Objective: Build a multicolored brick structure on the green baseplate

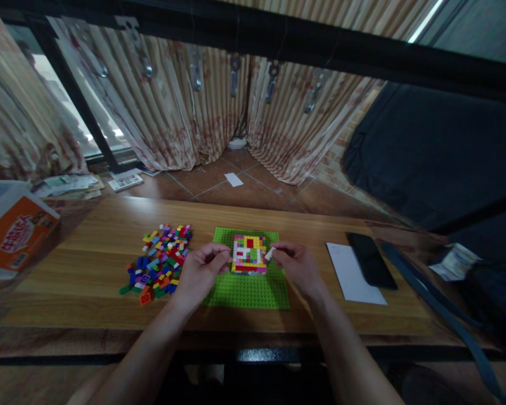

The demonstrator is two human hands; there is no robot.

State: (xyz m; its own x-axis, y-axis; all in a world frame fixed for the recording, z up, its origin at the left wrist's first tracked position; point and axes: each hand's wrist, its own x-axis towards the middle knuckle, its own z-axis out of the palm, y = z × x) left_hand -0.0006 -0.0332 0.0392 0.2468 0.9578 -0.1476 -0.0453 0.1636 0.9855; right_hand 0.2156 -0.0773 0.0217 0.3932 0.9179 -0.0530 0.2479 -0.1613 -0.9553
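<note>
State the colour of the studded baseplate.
The baseplate is bright green; the head view shows it best.

structure on baseplate, bricks left, phone overlapping paper right

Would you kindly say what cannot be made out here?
In the head view:
White piece: partly covered by the right hand.
Anything in the left hand: too small to tell.
Green baseplate: partly hidden by the brick build.
Box: cut off by the left edge.
</note>
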